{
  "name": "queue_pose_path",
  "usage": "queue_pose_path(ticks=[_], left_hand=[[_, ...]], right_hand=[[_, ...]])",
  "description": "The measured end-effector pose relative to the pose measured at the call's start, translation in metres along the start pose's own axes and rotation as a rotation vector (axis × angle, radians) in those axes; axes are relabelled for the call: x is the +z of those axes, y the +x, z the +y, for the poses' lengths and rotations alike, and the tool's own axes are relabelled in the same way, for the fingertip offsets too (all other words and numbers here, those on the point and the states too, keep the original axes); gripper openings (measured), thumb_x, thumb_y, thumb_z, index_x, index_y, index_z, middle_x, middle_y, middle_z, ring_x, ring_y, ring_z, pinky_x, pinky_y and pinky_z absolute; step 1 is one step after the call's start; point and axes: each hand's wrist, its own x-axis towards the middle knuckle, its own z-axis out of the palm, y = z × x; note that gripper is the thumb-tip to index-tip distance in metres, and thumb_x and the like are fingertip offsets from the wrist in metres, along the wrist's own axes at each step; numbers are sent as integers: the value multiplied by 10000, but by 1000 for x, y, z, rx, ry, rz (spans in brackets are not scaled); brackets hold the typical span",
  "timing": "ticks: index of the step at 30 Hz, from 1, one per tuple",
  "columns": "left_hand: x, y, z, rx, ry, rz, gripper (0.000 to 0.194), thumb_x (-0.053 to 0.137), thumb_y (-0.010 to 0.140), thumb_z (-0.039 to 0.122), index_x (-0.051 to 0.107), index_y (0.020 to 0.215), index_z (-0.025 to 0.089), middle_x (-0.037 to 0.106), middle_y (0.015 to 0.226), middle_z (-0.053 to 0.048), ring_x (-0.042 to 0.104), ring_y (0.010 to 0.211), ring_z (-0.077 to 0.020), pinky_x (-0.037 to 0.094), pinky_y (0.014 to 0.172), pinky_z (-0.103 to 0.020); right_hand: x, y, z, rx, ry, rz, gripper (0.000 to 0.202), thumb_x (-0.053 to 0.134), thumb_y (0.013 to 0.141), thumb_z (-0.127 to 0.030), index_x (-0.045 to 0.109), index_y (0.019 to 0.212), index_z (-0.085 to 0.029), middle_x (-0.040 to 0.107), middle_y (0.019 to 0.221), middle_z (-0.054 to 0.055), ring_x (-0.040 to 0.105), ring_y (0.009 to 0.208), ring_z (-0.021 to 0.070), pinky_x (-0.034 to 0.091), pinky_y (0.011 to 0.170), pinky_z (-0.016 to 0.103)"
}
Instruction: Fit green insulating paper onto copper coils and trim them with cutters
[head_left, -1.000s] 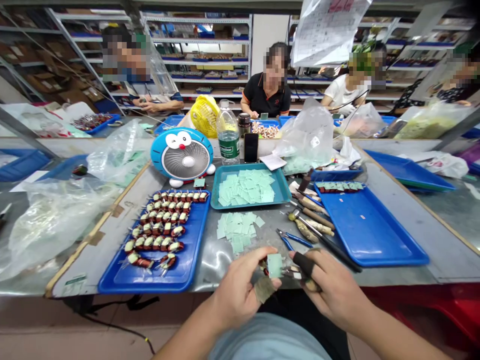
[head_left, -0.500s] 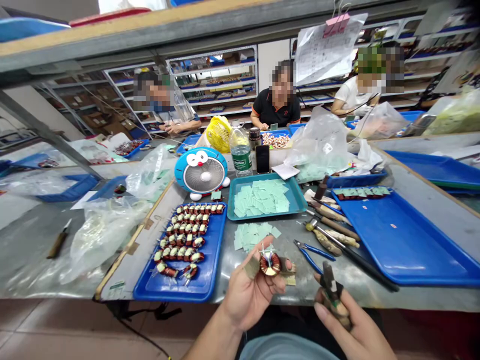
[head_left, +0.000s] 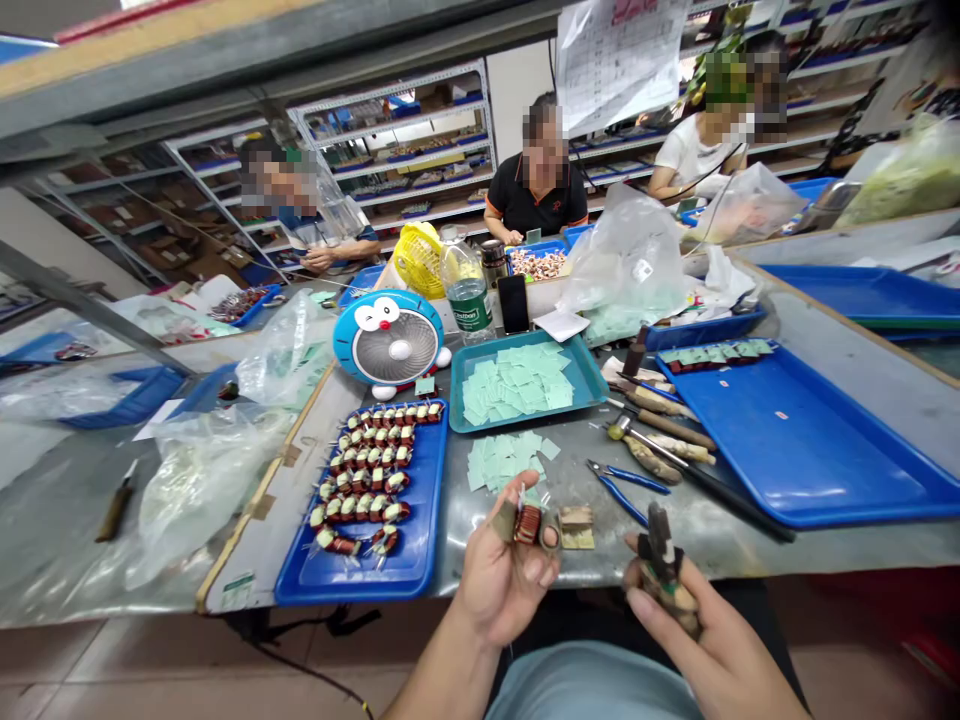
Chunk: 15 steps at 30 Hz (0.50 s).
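Observation:
My left hand (head_left: 499,580) grips a copper-wound toroidal coil (head_left: 527,523) between thumb and fingers, with finger covers on some of them. The coil's winding is turned sideways to me and its thin leads stick up. In my right hand (head_left: 697,620) is a hand tool with a dark metal head (head_left: 660,535), pointing up; its pale, worn grip is mostly hidden by my fingers. The tool is apart from the coil. Just beyond my left hand lie loose pale green sheets (head_left: 499,462) and a small tan block (head_left: 577,527).
A blue tray (head_left: 292,578) with rows of coils stands left. Behind are a teal tray (head_left: 604,388) of green sheets and a blue fan (head_left: 349,340). Blue-handled cutters (head_left: 637,480), a hammer (head_left: 697,480) and a large blue tray (head_left: 810,450) lie right. Several people sit across the bench.
The coil has turned in my left hand from showing its open ring face to showing its side. Both hands stay apart, and the right keeps the tool. The camera view has shifted slightly.

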Motion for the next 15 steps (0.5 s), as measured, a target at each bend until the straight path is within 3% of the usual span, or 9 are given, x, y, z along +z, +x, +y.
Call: queue_pose_path(ticks=[3,6,11,15], left_hand=[[0,1,-2,8,26,8,394,631,985,441,511,1291,222,698,735,-33,430,411,-37,340,486,-170],[0,0,-4,10,59,17,392,624,985,454,508,1277,219,690,730,-35,410,408,-32,316,485,-163],[6,-4,-14,76,184,52,387,606,980,502,537,1214,202,672,734,-32,490,469,-68,348,502,-173],[4,-9,-23,157,327,75,365,624,960,527,604,1092,187,666,865,-41,610,701,-140,462,619,-226]], right_hand=[[-2,2,1,13,16,32,675,620,891,-613,525,1386,-163,574,1337,71,634,1219,51,484,1003,-43],[2,6,-15,-59,8,107,668,653,875,-578,537,1387,-165,614,1276,66,678,1115,41,520,956,-26],[19,18,-59,-467,-183,234,543,692,867,-458,593,1302,-149,630,1251,72,673,1121,71,564,1000,86],[26,34,-66,-712,-342,356,431,673,901,-393,601,1261,-168,635,1214,51,660,1089,60,569,972,115]])
